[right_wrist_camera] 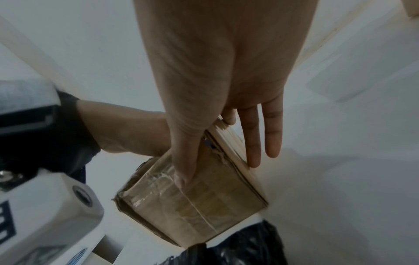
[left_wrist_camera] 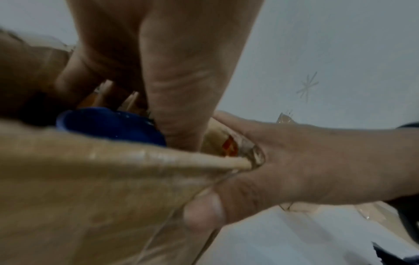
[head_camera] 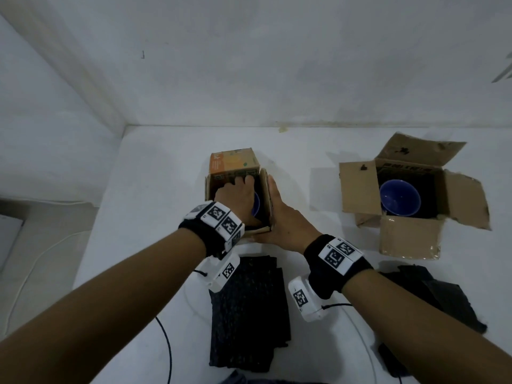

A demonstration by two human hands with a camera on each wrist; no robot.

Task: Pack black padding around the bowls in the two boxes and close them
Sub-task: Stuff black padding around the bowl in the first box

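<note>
My left hand [head_camera: 237, 189] reaches into the small cardboard box [head_camera: 235, 162] at the table's middle. Its fingers point down along the far wall, tips hidden, beside a blue bowl [head_camera: 256, 203]. In the left wrist view the bowl [left_wrist_camera: 108, 123] sits behind the near wall [left_wrist_camera: 90, 179], with dark padding [left_wrist_camera: 34, 109] to its left. My right hand [head_camera: 273, 212] lies flat against the box's right wall, thumb on the near wall [right_wrist_camera: 204, 206]. The larger box [head_camera: 410, 239] at the right stands with its flaps open, holding a second blue bowl [head_camera: 400, 199] ringed by black padding [head_camera: 435, 195].
A stack of black speckled padding sheets [head_camera: 249, 309] lies on the white table [head_camera: 166, 189] just in front of the small box. More black padding [head_camera: 432, 295] is heaped at the front right. Cables [head_camera: 166, 347] trail off the near edge. Walls close off the back and left.
</note>
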